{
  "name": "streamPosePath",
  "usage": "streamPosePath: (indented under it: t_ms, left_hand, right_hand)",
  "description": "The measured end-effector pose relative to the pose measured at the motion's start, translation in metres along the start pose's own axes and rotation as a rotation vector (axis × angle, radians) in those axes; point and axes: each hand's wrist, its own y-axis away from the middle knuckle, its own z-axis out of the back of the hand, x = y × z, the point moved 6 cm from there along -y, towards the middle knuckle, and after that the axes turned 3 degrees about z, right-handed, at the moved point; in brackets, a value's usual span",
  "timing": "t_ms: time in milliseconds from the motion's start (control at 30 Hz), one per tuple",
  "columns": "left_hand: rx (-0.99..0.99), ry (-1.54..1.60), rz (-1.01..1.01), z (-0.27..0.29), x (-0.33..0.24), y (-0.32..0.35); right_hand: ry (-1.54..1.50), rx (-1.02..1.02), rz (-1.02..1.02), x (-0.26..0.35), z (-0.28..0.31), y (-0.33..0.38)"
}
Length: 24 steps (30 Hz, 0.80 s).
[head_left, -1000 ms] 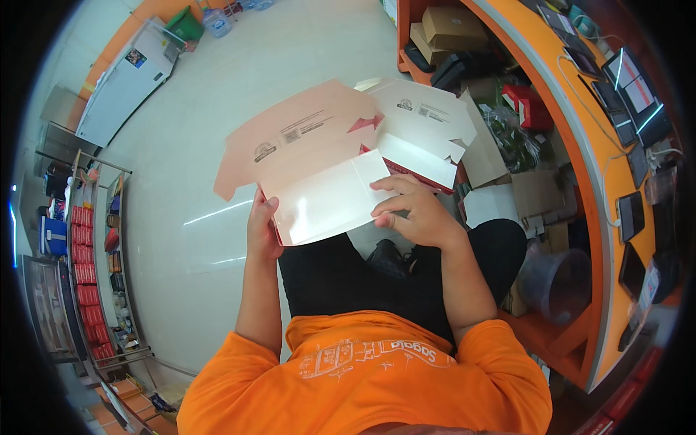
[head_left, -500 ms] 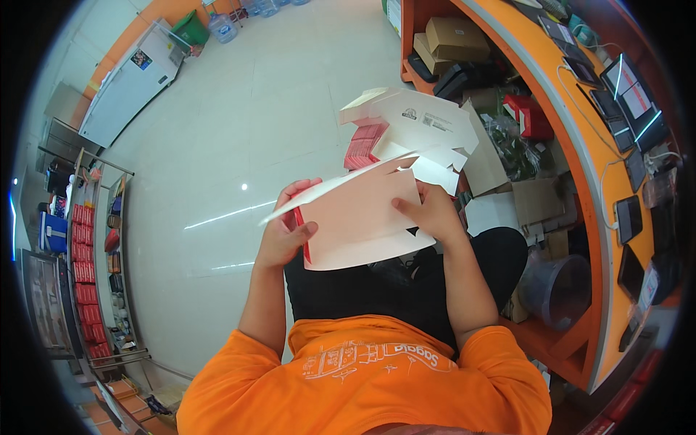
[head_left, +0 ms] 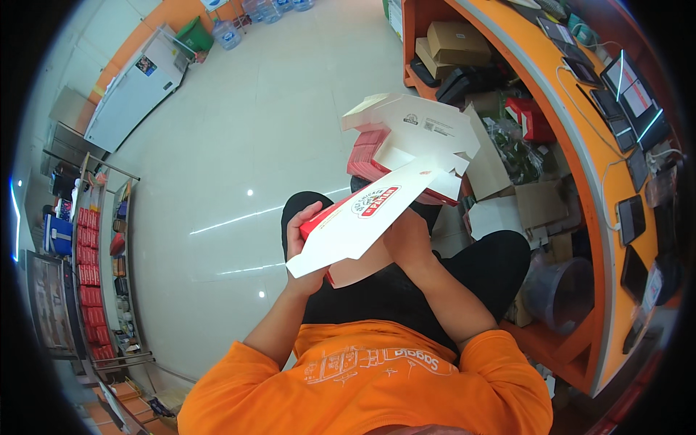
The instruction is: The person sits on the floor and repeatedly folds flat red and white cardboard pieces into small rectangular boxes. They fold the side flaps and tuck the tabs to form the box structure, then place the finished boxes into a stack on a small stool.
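A half-folded cardboard food box [head_left: 371,214], white with red print and red sides, is held above my lap, its lid panel slanting up to the right. My left hand [head_left: 306,243] grips the box's left end, its fingers over the red side and the rest partly behind the white flap. At the box's right end my right hand [head_left: 410,238] is closed against the inner panel, its fingertips tucked out of sight under the lid. Just beyond lies a stack of flat red and white box blanks [head_left: 368,154], with an opened white blank [head_left: 428,130] on top.
On the right, an orange counter [head_left: 580,156] carries several phones and tablets. Beneath it are brown cartons [head_left: 457,43], a clear plastic bucket [head_left: 562,290] and an open carton [head_left: 489,170]. A wire rack [head_left: 90,275] with red boxes stands left; a white chest freezer [head_left: 138,90] is far left.
The box has turned, its white lid panel now tilting up over the right hand with the printed face showing. My right hand has moved inward and left; my left hand has shifted slightly.
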Motion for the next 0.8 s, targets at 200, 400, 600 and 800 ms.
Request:
streamPosePath:
  t_ms: [200,400,600,800]
  left_hand:
    - [-0.096,0.394,-0.002,0.034,0.008,-0.009]
    - [-0.082,0.382,-0.067,0.035,-0.002,-0.013]
    - [-0.142,0.477,0.000,0.027,0.024,-0.001]
    - [-0.292,0.330,-0.037,0.028,0.029,0.011]
  right_hand:
    - [-0.261,0.174,-0.125,-0.029,0.004,-0.018]
    - [-0.387,0.277,-0.064,-0.031,0.022,-0.022]
    - [-0.223,0.098,-0.156,-0.026,0.020,-0.018]
    - [0.102,-0.025,0.144,0.002,-0.005,-0.007]
